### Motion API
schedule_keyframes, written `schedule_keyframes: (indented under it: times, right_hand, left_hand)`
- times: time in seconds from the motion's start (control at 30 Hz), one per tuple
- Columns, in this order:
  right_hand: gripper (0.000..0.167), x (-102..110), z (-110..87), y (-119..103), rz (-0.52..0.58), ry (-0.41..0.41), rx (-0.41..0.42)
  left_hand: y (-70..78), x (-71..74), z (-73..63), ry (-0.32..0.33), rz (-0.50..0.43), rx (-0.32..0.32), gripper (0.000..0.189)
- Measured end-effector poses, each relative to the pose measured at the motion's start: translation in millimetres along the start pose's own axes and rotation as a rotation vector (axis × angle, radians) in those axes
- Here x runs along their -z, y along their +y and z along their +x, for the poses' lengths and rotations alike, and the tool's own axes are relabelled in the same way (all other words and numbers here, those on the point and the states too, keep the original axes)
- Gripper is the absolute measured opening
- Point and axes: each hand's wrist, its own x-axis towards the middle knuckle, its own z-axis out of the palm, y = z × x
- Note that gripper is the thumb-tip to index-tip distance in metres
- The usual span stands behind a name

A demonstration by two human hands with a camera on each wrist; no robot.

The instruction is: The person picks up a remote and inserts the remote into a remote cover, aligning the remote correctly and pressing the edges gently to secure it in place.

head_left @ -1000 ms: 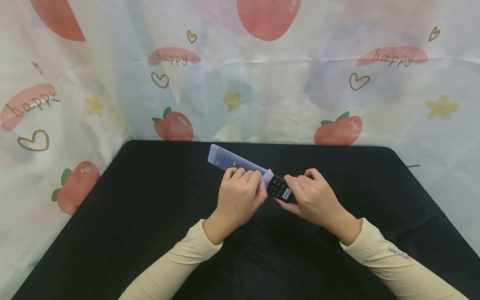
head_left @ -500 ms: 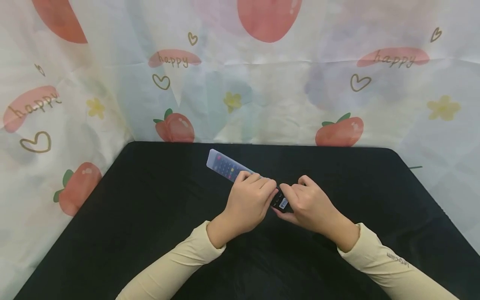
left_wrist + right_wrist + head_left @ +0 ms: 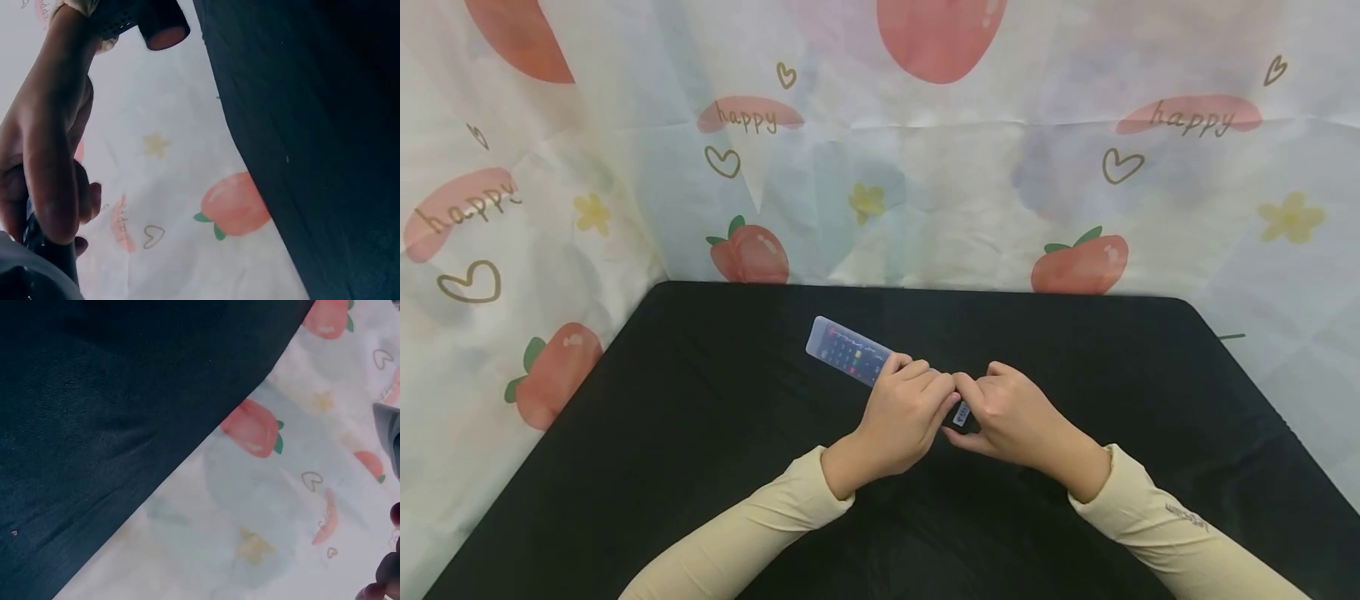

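Observation:
A black remote control [image 3: 962, 414] with colored buttons lies slanted between both hands in the head view. A translucent bluish-white sleeve [image 3: 842, 346] covers its upper-left part. My left hand [image 3: 910, 408] pinches the sleeve near the remote's lower end, its fingers hiding the sleeve's edge. My right hand [image 3: 1011, 412] grips the remote's bare lower-right end, and the two hands nearly touch. In the left wrist view, the right hand [image 3: 47, 144] holds the dark remote end [image 3: 56, 256]. Only a few fingertips [image 3: 390, 578] show at the right edge of the right wrist view.
A black-covered table [image 3: 700, 467] lies beneath the hands. Behind and beside it hangs a pale cloth [image 3: 955, 183] printed with red fruit, hearts and yellow flowers. Both forearms wear cream sleeves.
My left hand has slid down and right along the remote toward my right hand, drawing the sleeve over more keys. The remote has tilted and lowered slightly.

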Motion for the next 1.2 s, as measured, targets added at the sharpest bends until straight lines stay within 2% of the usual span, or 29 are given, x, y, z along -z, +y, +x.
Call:
schedule_keyframes:
  times: [0.1, 0.33, 0.47, 0.6, 0.73, 0.8, 0.87, 0.93, 1.03, 1.13, 1.2]
  right_hand:
    - [0.047, -1, 1.4, -1, 0.008, 0.002, -0.008]
    - [0.044, -4, 2.6, 0, 0.025, 0.025, -0.028]
    - [0.042, -1, 4.5, 2, 0.011, 0.046, -0.046]
    - [0.049, 2, 6.9, 4, -0.036, 0.078, -0.088]
    - [0.053, 2, 6.7, 4, -0.061, 0.109, -0.127]
    - [0.053, 2, 5.6, 5, -0.056, 0.113, -0.145]
    - [0.053, 2, 4.0, 6, -0.047, 0.109, -0.157]
    - [0.053, 2, 2.2, 8, -0.033, 0.108, -0.149]
    - [0.044, 2, 0.1, 9, -0.023, 0.114, -0.105]
    - [0.020, -1, -0.5, 10, -0.042, 0.174, -0.041]
    - [0.017, -2, -0.1, 10, -0.070, 0.225, -0.009]
  left_hand:
    - [1.0, -1.7, -0.2, 0.019, -0.020, -0.004, 0.028]
    - [2.1, -1.1, 1.4, 0.027, -0.042, -0.018, 0.029]
    - [-0.5, 4.4, 3.8, 0.030, 0.012, -0.008, 0.022]
    - [-2.9, 12.7, 6.3, 0.020, 0.070, 0.049, 0.027]
    - [-4.0, 19.2, 3.3, -0.043, -0.004, 0.100, 0.026]
    - [-7.4, 20.3, 0.2, -0.070, -0.060, 0.087, 0.022]
    - [-14.5, 21.1, -2.5, -0.067, -0.078, 0.040, 0.022]
    - [-25.2, 21.8, -4.0, -0.048, -0.046, -0.015, 0.029]
    - [-42.7, 24.7, -2.9, -0.048, 0.078, -0.056, 0.050]
    - [-54.0, 28.8, 0.0, -0.126, 0.168, -0.042, 0.059]
    - [-55.8, 30.9, 1.1, -0.212, 0.174, -0.027, 0.050]
